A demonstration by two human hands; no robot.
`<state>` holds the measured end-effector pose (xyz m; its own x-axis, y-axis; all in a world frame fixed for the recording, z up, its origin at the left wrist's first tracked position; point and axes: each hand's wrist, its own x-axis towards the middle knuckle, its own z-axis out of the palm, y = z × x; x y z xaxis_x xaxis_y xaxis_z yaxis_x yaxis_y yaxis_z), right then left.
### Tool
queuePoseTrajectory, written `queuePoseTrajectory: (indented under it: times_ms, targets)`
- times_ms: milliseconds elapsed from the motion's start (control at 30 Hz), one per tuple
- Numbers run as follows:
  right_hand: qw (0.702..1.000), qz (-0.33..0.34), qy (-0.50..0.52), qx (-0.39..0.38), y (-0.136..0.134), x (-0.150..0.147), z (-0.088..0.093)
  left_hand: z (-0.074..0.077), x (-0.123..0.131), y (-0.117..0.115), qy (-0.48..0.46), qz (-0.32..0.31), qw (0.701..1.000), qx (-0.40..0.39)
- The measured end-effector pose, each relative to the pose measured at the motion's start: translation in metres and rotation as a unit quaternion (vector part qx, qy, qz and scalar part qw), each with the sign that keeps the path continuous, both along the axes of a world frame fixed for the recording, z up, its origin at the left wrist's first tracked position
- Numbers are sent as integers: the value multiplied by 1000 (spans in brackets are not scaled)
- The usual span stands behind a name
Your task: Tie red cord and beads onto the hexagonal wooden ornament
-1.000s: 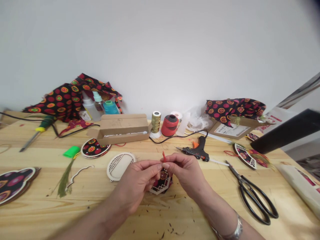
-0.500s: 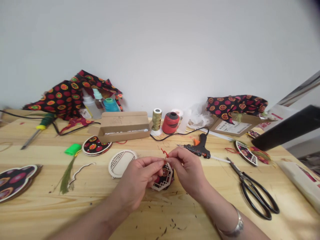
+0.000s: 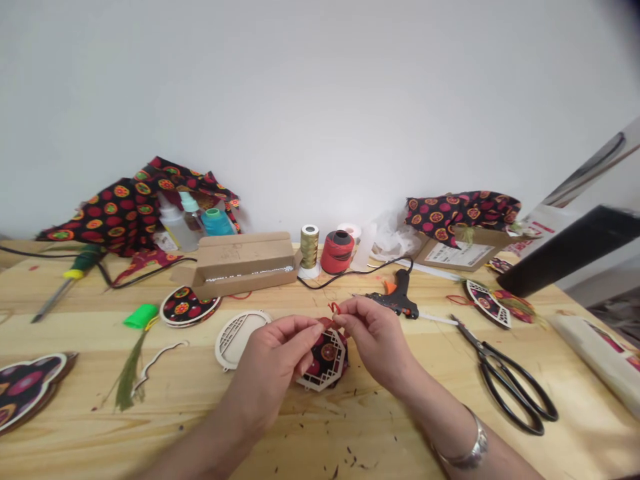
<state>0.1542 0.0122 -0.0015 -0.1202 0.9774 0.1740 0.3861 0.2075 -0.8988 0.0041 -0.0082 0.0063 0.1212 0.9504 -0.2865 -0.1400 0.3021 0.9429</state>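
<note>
An octagonal ornament (image 3: 327, 357), with black patterned fabric in a pale wooden lattice frame, is between my hands. A red cord (image 3: 334, 307) runs at its top edge, its free end curling upward. My left hand (image 3: 280, 353) is closed, thumb and forefinger pinching the cord beside the ornament's upper left edge. With thumb and index pressed together, my right hand (image 3: 377, 337) grips the cord from the other side; a silver bracelet circles that wrist. The exact crossing of the cord is partly hidden by the fingertips. Left of my left hand lies a round wooden frame (image 3: 235, 337).
A black glue gun (image 3: 400, 297) and black-handled scissors (image 3: 515, 383) lie to the right. Behind stand an open cardboard box (image 3: 245, 267), a gold thread spool (image 3: 309, 250) and a red one (image 3: 337, 253). A green tassel (image 3: 131, 373) and a screwdriver (image 3: 55, 297) lie left.
The cord's upper end has gone from a zigzag to a small loop by my right fingertips. My left fingertips have shifted slightly left, and more of the ornament shows. The view has moved slightly.
</note>
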Motion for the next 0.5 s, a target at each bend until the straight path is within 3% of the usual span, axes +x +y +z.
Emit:
queuePoseTrajectory:
  times_ms: [133, 267, 500]
  targets:
    - [1000, -3, 10, -16, 0, 0, 0, 5, 0, 1, 0, 29, 999, -16]
    - [998, 4, 36, -44, 0, -1, 5, 7, -3, 3, 19, 77, 997, 22]
    - [997, 6, 54, -56, 0, -2, 2, 8, -6, 0, 61, 17, 989, 134]
